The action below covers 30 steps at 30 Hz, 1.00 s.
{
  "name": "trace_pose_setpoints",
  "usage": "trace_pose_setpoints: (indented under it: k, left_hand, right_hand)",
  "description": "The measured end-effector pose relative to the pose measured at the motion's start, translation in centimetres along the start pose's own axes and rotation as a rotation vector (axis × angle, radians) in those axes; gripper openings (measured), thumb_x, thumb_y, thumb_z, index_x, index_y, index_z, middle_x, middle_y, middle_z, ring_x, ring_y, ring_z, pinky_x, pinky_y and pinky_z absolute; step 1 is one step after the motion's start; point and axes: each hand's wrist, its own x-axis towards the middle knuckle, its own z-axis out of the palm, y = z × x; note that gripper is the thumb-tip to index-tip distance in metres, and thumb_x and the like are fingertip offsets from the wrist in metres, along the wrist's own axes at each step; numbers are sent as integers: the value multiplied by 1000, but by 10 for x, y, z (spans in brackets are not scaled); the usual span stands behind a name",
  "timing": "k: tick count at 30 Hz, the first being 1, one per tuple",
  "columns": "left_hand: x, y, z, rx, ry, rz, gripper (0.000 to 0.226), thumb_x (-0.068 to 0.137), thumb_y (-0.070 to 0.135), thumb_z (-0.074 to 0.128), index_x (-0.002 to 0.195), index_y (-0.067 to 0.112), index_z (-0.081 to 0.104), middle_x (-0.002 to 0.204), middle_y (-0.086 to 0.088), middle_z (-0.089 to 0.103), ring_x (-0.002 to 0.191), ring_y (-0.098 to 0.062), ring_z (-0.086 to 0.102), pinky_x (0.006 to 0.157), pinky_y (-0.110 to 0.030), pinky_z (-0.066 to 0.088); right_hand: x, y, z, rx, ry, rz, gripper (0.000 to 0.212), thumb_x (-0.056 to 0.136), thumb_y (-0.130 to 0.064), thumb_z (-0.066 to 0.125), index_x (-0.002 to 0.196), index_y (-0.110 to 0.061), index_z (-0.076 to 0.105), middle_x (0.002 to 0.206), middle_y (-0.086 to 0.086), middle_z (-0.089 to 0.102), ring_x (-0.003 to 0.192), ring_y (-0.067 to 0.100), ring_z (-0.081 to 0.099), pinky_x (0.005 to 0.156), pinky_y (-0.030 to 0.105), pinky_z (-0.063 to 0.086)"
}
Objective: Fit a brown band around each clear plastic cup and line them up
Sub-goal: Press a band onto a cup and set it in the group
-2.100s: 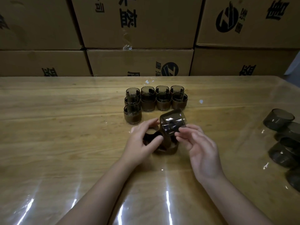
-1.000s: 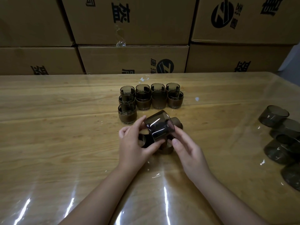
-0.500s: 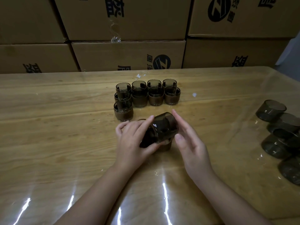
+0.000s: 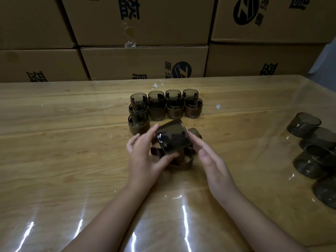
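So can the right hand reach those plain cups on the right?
Probably yes. The right hand just touches the held cup, and only bare table lies between it and the plain cups.

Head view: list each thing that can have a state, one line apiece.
held cup, tilted, clear of the table.
left hand, gripping the held cup.
right hand, fingers straight against the cup's side.
banded cups, upright, grouped in rows.
loose bands, piled under the held cup, unfitted.
bare cups, tipped over at right, no bands.
boxes, closed, stacked.
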Motion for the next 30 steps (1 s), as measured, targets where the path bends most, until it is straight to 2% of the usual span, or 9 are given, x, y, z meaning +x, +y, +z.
trace_pose_setpoints:
  k: [2, 5, 8, 11, 15, 20, 24, 26, 30]
  left_hand:
    - [1, -3, -1, 3, 24, -78, 75, 70, 52, 67, 135, 28, 39, 119, 28, 46, 113, 25, 34, 98, -43, 32]
    - [2, -8, -2, 39, 31, -126, 72, 72, 53, 66, 136, 34, 37, 115, 21, 52, 107, 0, 50, 100, -29, 24]
    - [2, -10, -2, 82, 30, -103, 70, 73, 50, 66, 135, 34, 38, 114, 13, 55, 104, -14, 57, 100, -27, 25]
    - [2, -9, 0, 135, 0, -48, 68, 74, 50, 65, 134, 32, 40, 113, 11, 56, 105, -11, 54, 95, -32, 25]
    - [3, -9, 0, 191, -46, 41, 65, 75, 49, 65, 132, 28, 42, 112, -1, 64, 105, -12, 52, 95, -36, 27]
    - [-1, -5, 1, 224, -125, 172, 62, 76, 45, 66, 132, 27, 44, 111, 0, 66, 108, -12, 52, 102, -43, 26]
    - [-1, -4, 2, 211, -143, 271, 59, 79, 48, 65, 131, 24, 46, 114, 2, 65, 109, -13, 53, 103, -47, 26]
    - [-1, -3, 3, 183, -143, 305, 59, 80, 49, 65, 130, 23, 46, 120, 7, 59, 111, -12, 53, 103, -48, 26]
    - [-1, -2, 2, 99, -116, 269, 65, 75, 49, 70, 129, 22, 46, 122, 21, 50, 111, -11, 54, 105, -48, 27]
  right_hand:
    - [-1, -1, 2, -13, -29, -7, 58, 89, -56, 44, 139, -26, 45, 143, -22, 47, 137, 0, 36, 109, 13, 29]
    - [-3, -4, 6, -26, -35, -24, 61, 89, -57, 46, 139, -21, 46, 144, -17, 48, 138, 2, 36, 110, 16, 29]
    - [-4, -9, 7, -52, -15, -62, 70, 88, -64, 45, 140, -16, 45, 146, -11, 47, 138, 3, 35, 110, 17, 29]
    - [-5, -11, 6, -55, 11, -94, 68, 89, -61, 45, 139, -15, 46, 146, -11, 46, 139, 4, 34, 111, 18, 28]
    - [-3, -11, 3, -52, 57, -120, 53, 91, -39, 42, 138, -13, 47, 146, -6, 47, 140, 8, 35, 115, 28, 28]
    - [-1, -9, -1, -40, 88, -128, 53, 93, -40, 42, 139, -15, 46, 147, -5, 46, 141, 11, 34, 117, 35, 28]
    - [1, -8, -4, -41, 94, -107, 53, 92, -42, 41, 139, -18, 46, 146, -6, 47, 140, 8, 36, 115, 28, 29]
    - [2, -7, -5, -44, 87, -90, 53, 91, -44, 40, 139, -20, 46, 146, -8, 47, 139, 7, 36, 113, 24, 30]
    - [3, -5, -4, -18, 61, -61, 53, 90, -48, 40, 137, -26, 48, 144, -11, 49, 139, 5, 35, 110, 17, 30]
